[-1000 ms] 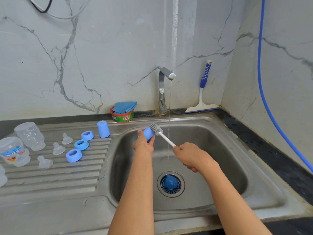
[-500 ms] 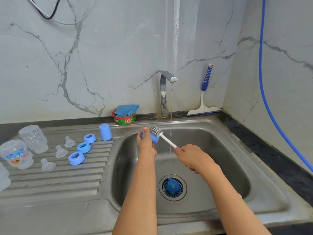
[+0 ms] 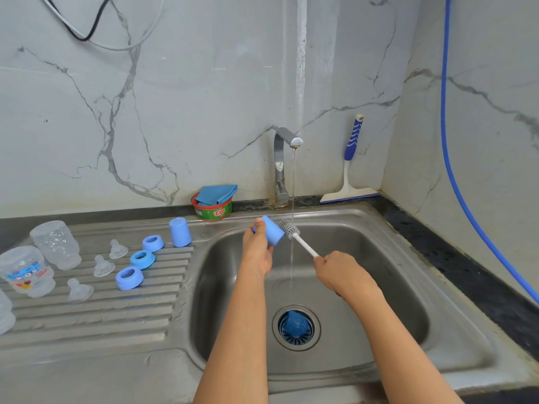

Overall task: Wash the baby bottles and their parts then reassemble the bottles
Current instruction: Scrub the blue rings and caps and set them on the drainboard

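The left hand point(image 3: 256, 252) grasps a smooth, tapered blue plastic cap point(image 3: 272, 233) above the back of the stainless-steel sink basin point(image 3: 379, 258), with its fingers and thumb curled round the cap's body and the open mouth turned to the right. The right hand point(image 3: 341, 272) is clenched round the thin white plastic handle of a bottle brush point(image 3: 291, 230). The brush's grey bristled head sits at the cap's mouth, but whether any bristles are inside cannot be told. A thin stream of water falls from the curved steel tap point(image 3: 281, 164) just beside the brush head and passes between the two hands.

A second blue cap point(image 3: 294, 325), beaded with droplets, lies in the round drain strainer at the bottom of the basin. On the ribbed steel drainboard point(image 3: 87, 325) to the left, a third blue cap point(image 3: 180, 231) stands upright with its closed end up. Near it three blue threaded rings point(image 3: 142, 258) lie in a slanting row, beside three clear soft teats point(image 3: 103, 266). Further left are a plain clear plastic bottle point(image 3: 57, 243) and a printed clear plastic bottle point(image 3: 27, 271).

A round red-and-green soap tub point(image 3: 213, 209) holding a folded blue cloth sits on the dark desk point(image 3: 437, 258) behind the sink. A blue-handled squeegee point(image 3: 350, 164) leans against the veined marble wall.
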{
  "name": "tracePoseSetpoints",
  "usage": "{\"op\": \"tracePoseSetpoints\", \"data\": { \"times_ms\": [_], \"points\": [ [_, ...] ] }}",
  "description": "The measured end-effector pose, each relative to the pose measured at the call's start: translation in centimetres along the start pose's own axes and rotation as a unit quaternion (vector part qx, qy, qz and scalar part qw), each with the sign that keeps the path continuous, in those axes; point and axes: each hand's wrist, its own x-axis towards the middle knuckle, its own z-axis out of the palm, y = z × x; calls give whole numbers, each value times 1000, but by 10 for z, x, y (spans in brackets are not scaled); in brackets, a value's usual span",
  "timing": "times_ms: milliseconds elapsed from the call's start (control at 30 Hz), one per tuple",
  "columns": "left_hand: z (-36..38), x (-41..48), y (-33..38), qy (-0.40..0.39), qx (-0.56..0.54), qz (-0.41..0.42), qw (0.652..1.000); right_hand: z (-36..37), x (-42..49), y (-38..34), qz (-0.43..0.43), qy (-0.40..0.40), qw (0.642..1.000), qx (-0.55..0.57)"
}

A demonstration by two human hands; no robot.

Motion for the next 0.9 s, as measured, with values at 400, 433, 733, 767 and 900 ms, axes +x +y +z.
{"op": "tracePoseSetpoints", "data": {
  "times_ms": [400,433,733,767,900],
  "points": [
    [-3,-1,7,-13,-34,9,999,5,1,-6,-11,-38,992,123],
    [-4,-2,6,-22,-24,2,999,7,-1,-8,-11,-54,988,146],
    [-6,1,7,-8,-43,-25,999,6,4,-2,-9,-28,994,104],
    [-5,0,5,-8,-46,-31,998,7,3,-4,-12,-46,992,118],
    [-7,2,3,10,-49,-14,999,7,-1,-5,17,-104,984,144]
  ]
}}
